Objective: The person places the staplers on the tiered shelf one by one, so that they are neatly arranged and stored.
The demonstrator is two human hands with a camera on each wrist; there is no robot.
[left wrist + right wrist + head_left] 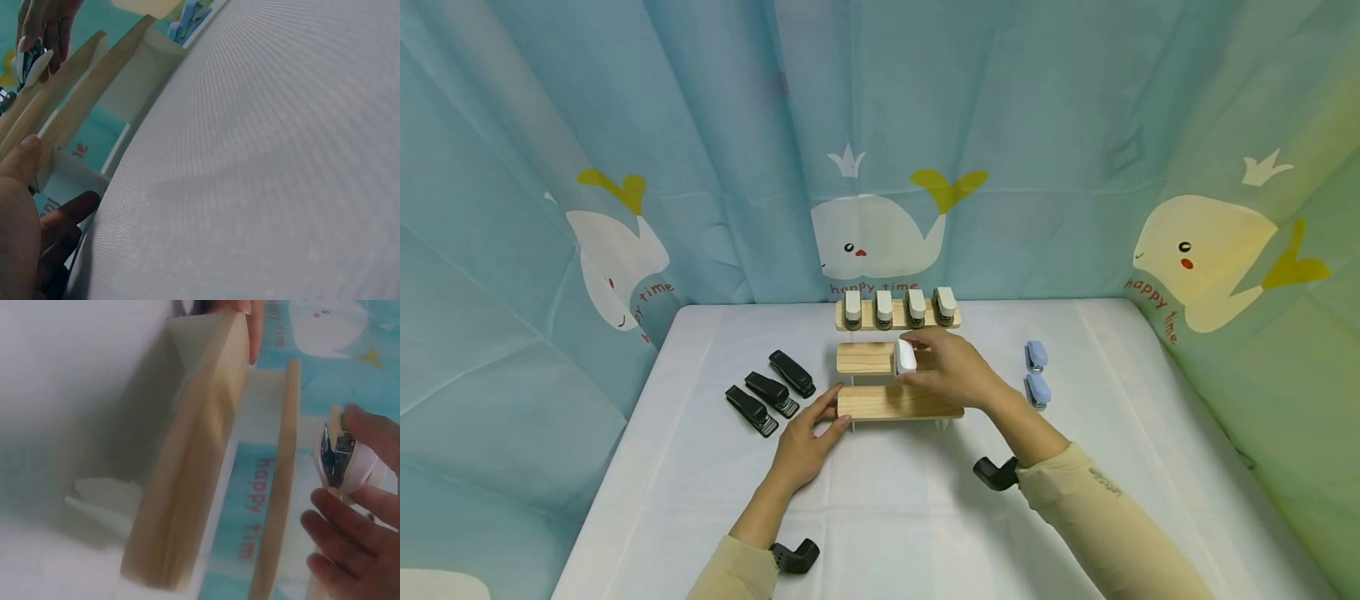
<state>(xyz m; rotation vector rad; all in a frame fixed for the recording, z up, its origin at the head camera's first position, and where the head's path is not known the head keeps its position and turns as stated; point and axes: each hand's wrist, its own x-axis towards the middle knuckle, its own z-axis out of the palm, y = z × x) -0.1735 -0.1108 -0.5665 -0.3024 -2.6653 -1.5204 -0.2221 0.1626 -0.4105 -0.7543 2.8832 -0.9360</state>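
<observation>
A light blue fabric curtain (1045, 108) printed with white whales is hanging behind a desk (880, 517) covered in white cloth. At the desk's far middle, a 3-tier stand of pale wooden boards on white supports (880, 403) is rising in steps away from the person.

The right hand (953, 367), coming in from 4 o'clock, is pinching a small white stapler with metal inner parts (906, 357) between thumb and fingers; its other fingers are spreading apart below. That stapler is hanging at the middle board; whether it is touching the wood, I cannot tell. The left hand (805, 442), at the stand's 8 o'clock, is gripping the left end of the lowest board, the thumb lying at the front edge and the index finger at the rear corner.

At 12 o'clock, 4 white-topped staplers (883, 307) are standing in a row on the highest board. At 9 o'clock, 3 long black staplers (771, 392) are lying slantwise on the desk. At 3 o'clock, 2 small periwinkle-blue staplers (1037, 387) are resting, 1 just beyond the other.
</observation>
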